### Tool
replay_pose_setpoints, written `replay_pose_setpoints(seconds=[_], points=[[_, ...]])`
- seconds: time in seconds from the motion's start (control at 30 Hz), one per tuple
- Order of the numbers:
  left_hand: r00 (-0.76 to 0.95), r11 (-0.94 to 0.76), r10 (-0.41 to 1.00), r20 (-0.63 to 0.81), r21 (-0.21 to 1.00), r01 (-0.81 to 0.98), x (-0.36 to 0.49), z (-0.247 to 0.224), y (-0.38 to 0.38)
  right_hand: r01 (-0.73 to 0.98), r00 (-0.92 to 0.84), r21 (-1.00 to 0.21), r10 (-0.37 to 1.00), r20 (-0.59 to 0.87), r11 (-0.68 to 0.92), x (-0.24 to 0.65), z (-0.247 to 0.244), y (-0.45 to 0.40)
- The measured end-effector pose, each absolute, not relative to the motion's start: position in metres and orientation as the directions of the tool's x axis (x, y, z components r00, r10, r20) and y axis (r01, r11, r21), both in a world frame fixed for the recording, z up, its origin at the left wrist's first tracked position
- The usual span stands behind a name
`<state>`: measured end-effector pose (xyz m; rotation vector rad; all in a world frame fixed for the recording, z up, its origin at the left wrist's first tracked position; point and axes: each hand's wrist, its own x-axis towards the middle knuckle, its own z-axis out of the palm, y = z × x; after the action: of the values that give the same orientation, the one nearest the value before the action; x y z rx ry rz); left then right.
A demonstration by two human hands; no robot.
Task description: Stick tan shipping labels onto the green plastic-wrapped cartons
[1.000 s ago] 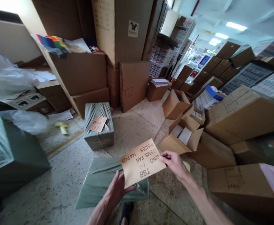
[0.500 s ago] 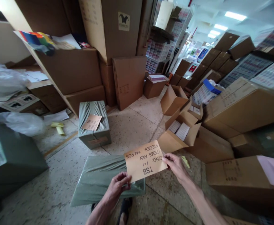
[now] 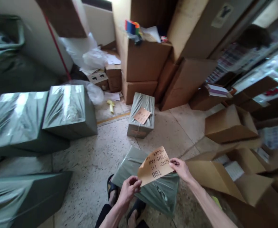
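A tan paper label (image 3: 154,169) printed "TSB", "ITEMS: FAN" and "PIECES", upside down to me, is held between both hands. My left hand (image 3: 130,188) pinches its near left corner. On the right edge, my right hand (image 3: 179,167) grips it between thumb and fingers. The label's far left corner curls up. Below it a green plastic-wrapped box (image 3: 159,198) lies on the floor by my feet. Farther ahead stands a smaller green-wrapped box (image 3: 142,101) with a similar tan label (image 3: 142,116) on top.
Green-wrapped boxes (image 3: 64,107) stand at the left. Large brown cartons (image 3: 148,61) are stacked at the back. Open cartons (image 3: 215,179) with flaps out sit at the right. A yellow crumpled strip (image 3: 110,106) and clear plastic bags (image 3: 95,58) lie near the wall.
My view has swung left, bringing more green-wrapped boxes into sight. Both hands still hold the label, whose far left corner now curls over.
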<state>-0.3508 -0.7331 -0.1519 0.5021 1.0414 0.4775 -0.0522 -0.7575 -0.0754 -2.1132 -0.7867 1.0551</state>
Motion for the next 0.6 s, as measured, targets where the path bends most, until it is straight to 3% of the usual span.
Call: replay_pose_setpoints(seconds=[0.17, 0.37, 0.6], points=[[0.224, 0.795, 0.604, -0.765, 0.561, -0.230, -0.429, -0.222, -0.682, 0.420, 0.273, -0.680, 0.799, -0.536, -0.600, -0.130, -0.156, -0.634], [0.004, 0.798, 0.495, -0.869, 0.453, -0.397, -0.497, -0.331, -0.646, 0.704, 0.076, -0.519, 0.778, -0.624, -0.485, -0.220, -0.282, -0.506], [-0.079, 0.768, 0.344, -0.936, 0.328, -0.550, -0.501, -0.496, -0.662, 0.894, -0.011, -0.306, 0.666, -0.746, -0.329, -0.272, -0.451, -0.452]])
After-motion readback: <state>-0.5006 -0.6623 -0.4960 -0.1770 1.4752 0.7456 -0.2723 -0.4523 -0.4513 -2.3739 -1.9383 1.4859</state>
